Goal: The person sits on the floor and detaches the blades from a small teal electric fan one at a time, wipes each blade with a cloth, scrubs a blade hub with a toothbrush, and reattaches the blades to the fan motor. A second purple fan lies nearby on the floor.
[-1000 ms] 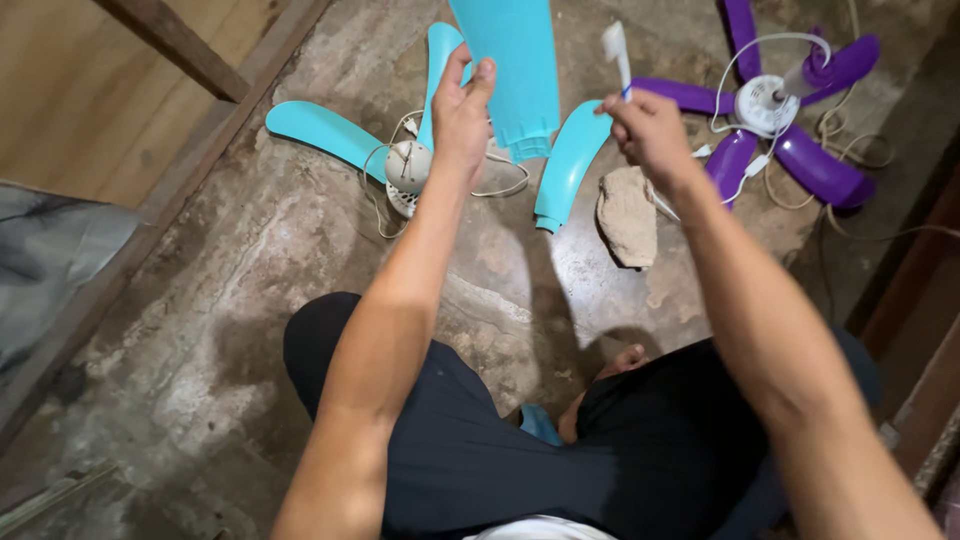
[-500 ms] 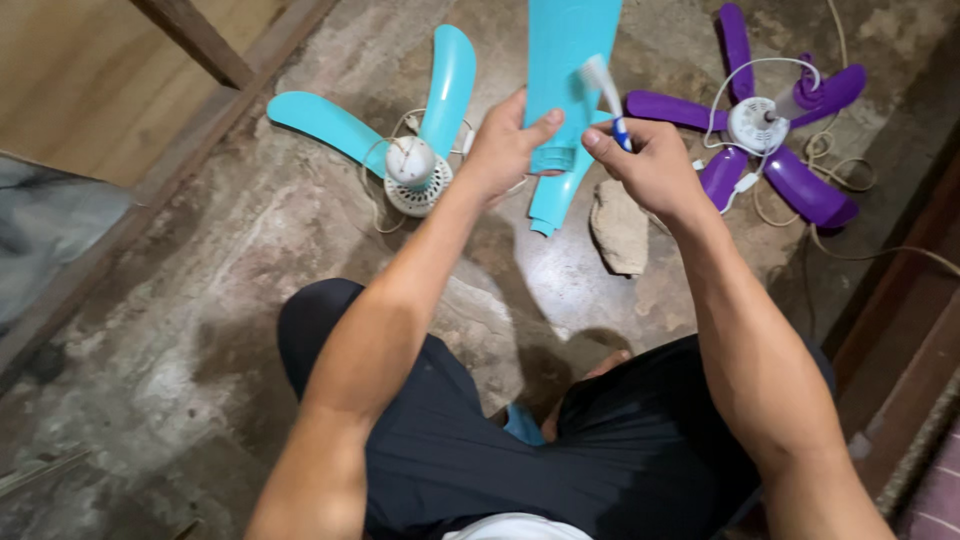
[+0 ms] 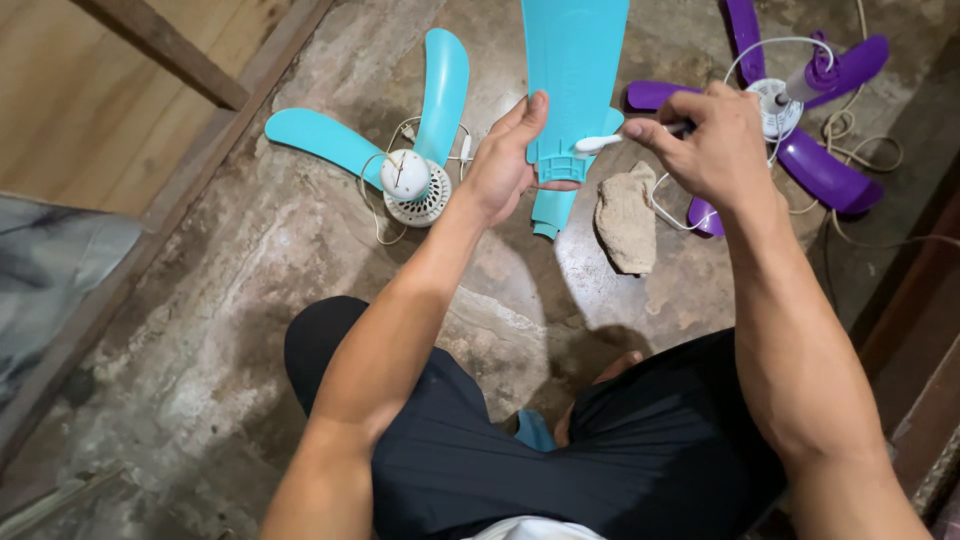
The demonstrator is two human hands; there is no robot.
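2 hands raised over a concrete floor [image 3: 230, 330], both at work on 1 loose teal blade [image 3: 575, 70].

Left hand [image 3: 505, 165]: fingers closed around the blade's narrow root, thumb in front, fingertips up its left edge. Blade held upright, broad end running out of view at the far edge.

Right hand [image 3: 715, 140]: fingers pinched narrow around a toothbrush [image 3: 620, 138], white head pointing left and touching the blade's root just beside the left thumb.

Teal fan [image 3: 410, 180] flat on the floor, left of the held blade: white hub, 2 blades fitted to the left and far side, a 3rd teal blade [image 3: 550, 210] showing below the left hand; whether attached, cannot tell. Thin cord looped at the hub.

Beige rag [image 3: 625, 215] on the floor between the 2 fans, under the hands.

Purple fan [image 3: 820, 150] far right, white hub, blades spread, white cable trailing around it.

Wooden frame [image 3: 200, 150] along the left. Dark-trousered legs near, 1 bare foot [image 3: 600, 385] tucked between them.
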